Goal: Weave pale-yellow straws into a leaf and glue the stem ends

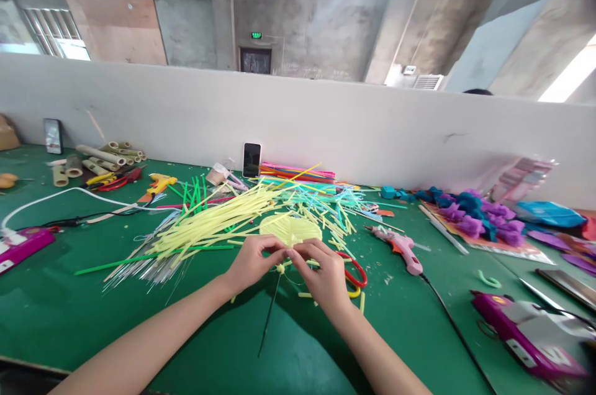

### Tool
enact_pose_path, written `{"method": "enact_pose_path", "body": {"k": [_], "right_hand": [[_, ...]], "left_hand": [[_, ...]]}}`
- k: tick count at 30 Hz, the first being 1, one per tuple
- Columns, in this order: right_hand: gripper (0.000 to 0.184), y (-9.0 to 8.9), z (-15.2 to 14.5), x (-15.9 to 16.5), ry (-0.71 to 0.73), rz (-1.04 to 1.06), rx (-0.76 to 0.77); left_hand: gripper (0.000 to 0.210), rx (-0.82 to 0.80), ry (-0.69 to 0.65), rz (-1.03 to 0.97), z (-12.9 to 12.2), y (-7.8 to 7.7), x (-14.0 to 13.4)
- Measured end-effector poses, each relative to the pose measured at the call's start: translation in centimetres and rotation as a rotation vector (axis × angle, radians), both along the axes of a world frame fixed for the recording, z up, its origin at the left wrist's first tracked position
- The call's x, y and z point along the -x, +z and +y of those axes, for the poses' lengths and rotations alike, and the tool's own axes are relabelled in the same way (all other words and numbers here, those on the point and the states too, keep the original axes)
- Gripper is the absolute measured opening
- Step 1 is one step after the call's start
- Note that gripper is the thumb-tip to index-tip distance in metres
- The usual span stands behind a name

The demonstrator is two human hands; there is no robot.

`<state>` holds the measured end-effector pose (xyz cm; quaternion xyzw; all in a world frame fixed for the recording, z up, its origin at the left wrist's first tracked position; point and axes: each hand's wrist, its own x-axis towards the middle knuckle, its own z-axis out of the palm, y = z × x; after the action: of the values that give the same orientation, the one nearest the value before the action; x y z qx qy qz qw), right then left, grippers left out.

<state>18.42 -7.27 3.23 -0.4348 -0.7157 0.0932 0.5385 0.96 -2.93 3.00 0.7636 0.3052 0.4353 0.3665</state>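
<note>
My left hand point(261, 259) and my right hand point(323, 267) meet at the middle of the table, fingertips pinched together. Between and just beyond them is a pale yellow round piece point(291, 228), fan-like with ribs, partly covered by my fingers. A thin dark stem point(270, 314) slants down toward me from a small yellow knot point(280, 269) under my left fingers. Scissors with red and yellow handles point(357, 271) lie beside my right hand, partly hidden by it. A heap of yellow strips point(218, 218) spreads to the left behind my left hand.
A pink glue gun point(403, 249) lies right with its cord trailing forward. A yellow glue gun point(161, 185) and bamboo pieces point(105, 159) are at left. A phone point(252, 160) leans on the partition point(363, 128). Magenta power strips point(526, 336) and purple flowers point(503, 221) are farther right.
</note>
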Motion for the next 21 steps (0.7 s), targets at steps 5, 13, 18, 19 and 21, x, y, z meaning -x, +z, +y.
{"method": "enact_pose_path", "body": {"k": [5,13,18,19,21], "right_hand": [[0.022,-0.17,-0.15,0.24,-0.039,-0.009,0.008],[0.030,-0.36,-0.12,0.61,-0.060,0.001,0.034],[0.022,-0.49,-0.01,0.81,-0.009,-0.004,0.034],[0.021,-0.50,0.02,0.82,-0.001,-0.001,0.037],[0.020,-0.48,0.04,0.81,0.008,0.007,0.045]], "left_hand": [[0.025,0.018,-0.030,-0.014,0.00,-0.08,-0.05],[0.026,0.149,-0.108,-0.191,-0.26,-0.40,-0.21],[0.020,0.182,-0.166,-0.257,-0.38,-0.06,-0.23],[0.016,0.188,-0.173,-0.269,-0.34,0.02,-0.21],[0.012,0.201,-0.180,-0.291,-0.25,0.18,-0.17]]}}
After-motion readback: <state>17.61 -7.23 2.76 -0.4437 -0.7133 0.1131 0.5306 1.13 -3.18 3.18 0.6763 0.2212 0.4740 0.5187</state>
